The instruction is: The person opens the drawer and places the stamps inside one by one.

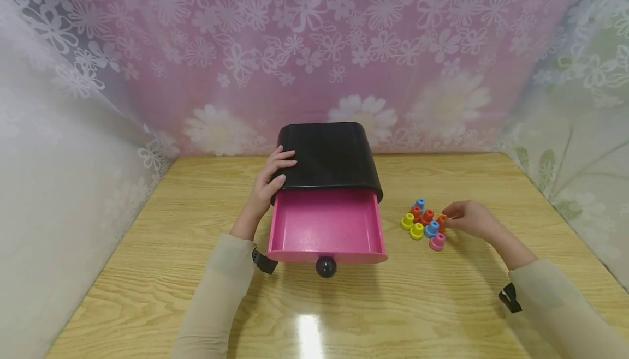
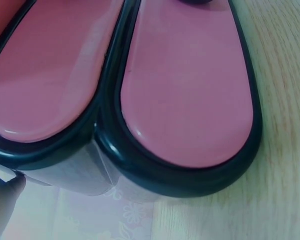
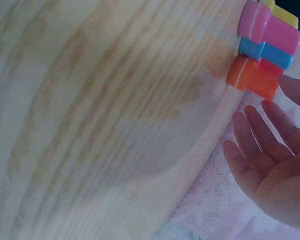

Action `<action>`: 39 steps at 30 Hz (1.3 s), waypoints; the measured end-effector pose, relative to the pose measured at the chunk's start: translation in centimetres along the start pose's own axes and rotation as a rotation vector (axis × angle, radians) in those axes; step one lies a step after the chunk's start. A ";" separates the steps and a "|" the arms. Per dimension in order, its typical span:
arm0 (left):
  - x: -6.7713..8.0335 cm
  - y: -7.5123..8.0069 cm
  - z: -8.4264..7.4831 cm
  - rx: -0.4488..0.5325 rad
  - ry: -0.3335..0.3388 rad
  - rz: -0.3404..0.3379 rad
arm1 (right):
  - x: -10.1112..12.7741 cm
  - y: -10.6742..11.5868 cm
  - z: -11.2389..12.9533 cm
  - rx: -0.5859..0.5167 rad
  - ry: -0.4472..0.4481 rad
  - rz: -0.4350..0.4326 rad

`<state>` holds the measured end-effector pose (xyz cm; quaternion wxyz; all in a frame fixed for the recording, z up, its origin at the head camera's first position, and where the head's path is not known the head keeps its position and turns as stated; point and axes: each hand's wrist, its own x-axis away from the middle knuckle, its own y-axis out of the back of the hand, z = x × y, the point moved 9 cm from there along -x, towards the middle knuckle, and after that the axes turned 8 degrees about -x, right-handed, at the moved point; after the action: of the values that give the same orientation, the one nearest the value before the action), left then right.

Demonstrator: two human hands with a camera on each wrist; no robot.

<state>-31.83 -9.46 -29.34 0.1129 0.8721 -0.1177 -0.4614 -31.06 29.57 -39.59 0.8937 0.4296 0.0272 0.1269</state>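
Observation:
A black cabinet (image 1: 326, 154) stands mid-table with its pink drawer (image 1: 324, 222) pulled out and nothing visible inside. My left hand (image 1: 271, 176) rests on the cabinet's left upper side, fingers spread over the top. To the right of the drawer, small peg-shaped plastic pieces stand in a cluster: yellow (image 1: 407, 221), blue (image 1: 432, 229), red (image 1: 427, 217), pink (image 1: 437, 241) and orange ones. At the cluster's right edge, my right hand (image 1: 470, 218) has its thumb and forefinger at the orange peg (image 3: 255, 77). Its other fingers are loosely extended, and a firm pinch is not visible.
A round black knob (image 1: 326, 267) sticks out from the drawer front. In the left wrist view, a second rounded pink panel (image 2: 190, 90) sits in the black frame. Floral cloth (image 1: 314, 48) hangs behind the wooden table (image 1: 162, 255) and along both sides.

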 end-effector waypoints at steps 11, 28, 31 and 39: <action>-0.5 -0.1 -2.6 0.027 0.002 -0.003 | -0.3 -0.5 -0.3 -0.005 -0.013 0.028; -0.8 -0.2 -3.6 0.013 0.000 0.007 | 0.1 -0.1 -0.2 -0.007 -0.013 -0.002; -0.8 -0.2 -3.5 0.013 0.001 0.008 | 0.4 0.7 0.5 -0.008 0.010 -0.042; -0.8 -0.1 -3.7 0.015 -0.002 0.012 | 1.5 2.4 2.3 -0.048 0.025 -0.103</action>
<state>-29.19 -8.77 -26.76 0.1089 0.8718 -0.1266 -0.4606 -29.70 29.62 -36.17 0.9086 0.4045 0.0577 0.0867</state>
